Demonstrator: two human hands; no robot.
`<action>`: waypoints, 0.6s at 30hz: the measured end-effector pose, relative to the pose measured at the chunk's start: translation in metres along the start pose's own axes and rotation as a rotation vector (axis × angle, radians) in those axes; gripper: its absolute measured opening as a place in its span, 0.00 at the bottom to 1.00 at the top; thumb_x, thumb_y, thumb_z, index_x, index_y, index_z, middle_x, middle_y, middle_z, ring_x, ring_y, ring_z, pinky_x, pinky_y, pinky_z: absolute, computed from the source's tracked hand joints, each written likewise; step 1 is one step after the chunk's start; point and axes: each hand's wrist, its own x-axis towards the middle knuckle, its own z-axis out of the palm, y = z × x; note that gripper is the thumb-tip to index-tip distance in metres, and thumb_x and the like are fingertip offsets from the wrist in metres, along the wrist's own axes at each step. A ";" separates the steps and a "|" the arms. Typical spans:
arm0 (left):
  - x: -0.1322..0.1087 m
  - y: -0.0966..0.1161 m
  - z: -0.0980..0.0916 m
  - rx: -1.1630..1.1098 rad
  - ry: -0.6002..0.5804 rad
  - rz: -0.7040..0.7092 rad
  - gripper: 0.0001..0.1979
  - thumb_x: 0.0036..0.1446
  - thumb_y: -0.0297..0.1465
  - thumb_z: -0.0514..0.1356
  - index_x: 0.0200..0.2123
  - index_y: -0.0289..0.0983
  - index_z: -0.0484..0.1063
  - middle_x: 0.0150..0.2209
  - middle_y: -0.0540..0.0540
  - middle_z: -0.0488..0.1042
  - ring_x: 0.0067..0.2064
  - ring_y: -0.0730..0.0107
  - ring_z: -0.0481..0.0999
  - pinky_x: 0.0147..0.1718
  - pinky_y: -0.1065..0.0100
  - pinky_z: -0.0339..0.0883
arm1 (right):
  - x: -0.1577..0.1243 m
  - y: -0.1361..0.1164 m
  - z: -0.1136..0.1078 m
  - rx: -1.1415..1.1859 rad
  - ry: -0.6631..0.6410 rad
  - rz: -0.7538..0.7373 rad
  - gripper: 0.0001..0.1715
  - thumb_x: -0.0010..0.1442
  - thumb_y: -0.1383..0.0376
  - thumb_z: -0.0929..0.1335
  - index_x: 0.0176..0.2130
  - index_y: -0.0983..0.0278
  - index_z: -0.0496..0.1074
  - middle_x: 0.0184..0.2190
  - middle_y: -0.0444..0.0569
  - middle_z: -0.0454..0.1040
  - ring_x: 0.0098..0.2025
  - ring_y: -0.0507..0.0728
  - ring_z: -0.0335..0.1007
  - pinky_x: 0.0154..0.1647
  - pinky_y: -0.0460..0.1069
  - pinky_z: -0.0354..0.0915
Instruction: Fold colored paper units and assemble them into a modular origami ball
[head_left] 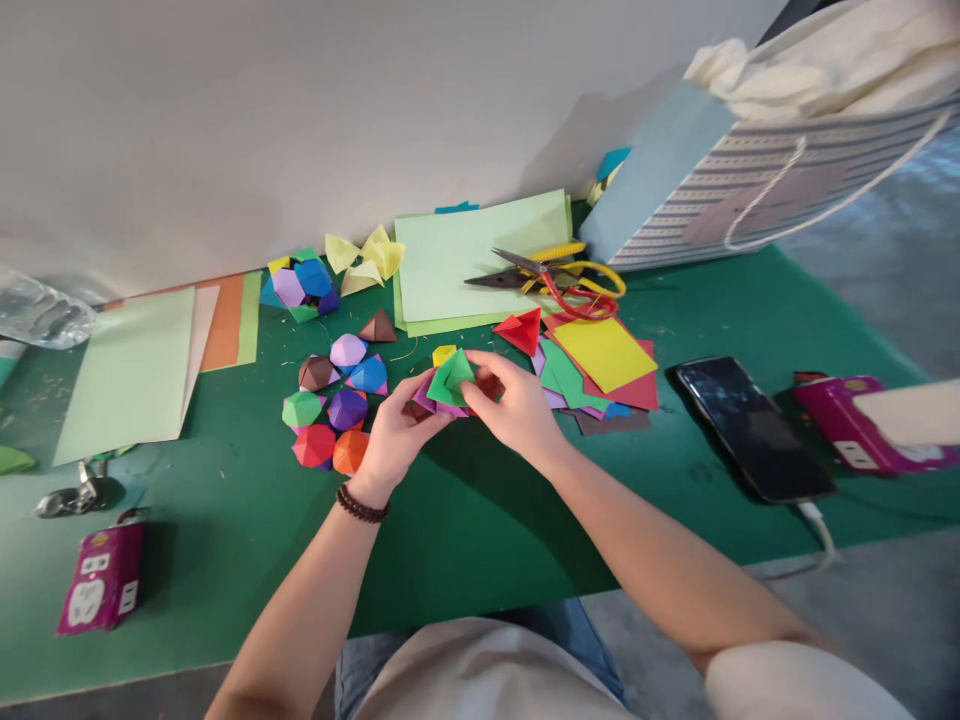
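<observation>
1 folded-paper pc., green & purple (451,381), over green tabletop (457,560); my L hand (395,428) & R hand (516,403) both grasping it, fingers pinched. Left: grp. of multicol. faceted paper solids (347,410). Right: yellow sq. paper sheet (606,352) atop others.

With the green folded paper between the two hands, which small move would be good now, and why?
Perhaps the right hand should gently press the green piece toward the purple paper: its thumb is already at the green edge, and the left hand holds the purple side. Whether they are joined, I cannot tell.
</observation>
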 end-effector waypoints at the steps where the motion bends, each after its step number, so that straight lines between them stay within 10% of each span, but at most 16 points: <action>1: 0.000 -0.001 0.001 0.011 0.004 0.010 0.28 0.47 0.29 0.72 0.53 0.39 0.73 0.50 0.43 0.76 0.49 0.60 0.78 0.51 0.58 0.73 | 0.000 0.001 0.001 -0.020 -0.002 -0.008 0.18 0.57 0.64 0.67 0.48 0.64 0.73 0.26 0.45 0.73 0.27 0.55 0.70 0.31 0.52 0.69; 18: 0.001 -0.002 0.004 -0.032 -0.022 0.026 0.23 0.47 0.29 0.71 0.48 0.39 0.73 0.48 0.45 0.74 0.51 0.60 0.74 0.52 0.57 0.73 | 0.004 0.006 -0.006 -0.163 -0.008 -0.222 0.12 0.60 0.67 0.68 0.45 0.61 0.74 0.27 0.46 0.73 0.29 0.56 0.70 0.32 0.51 0.68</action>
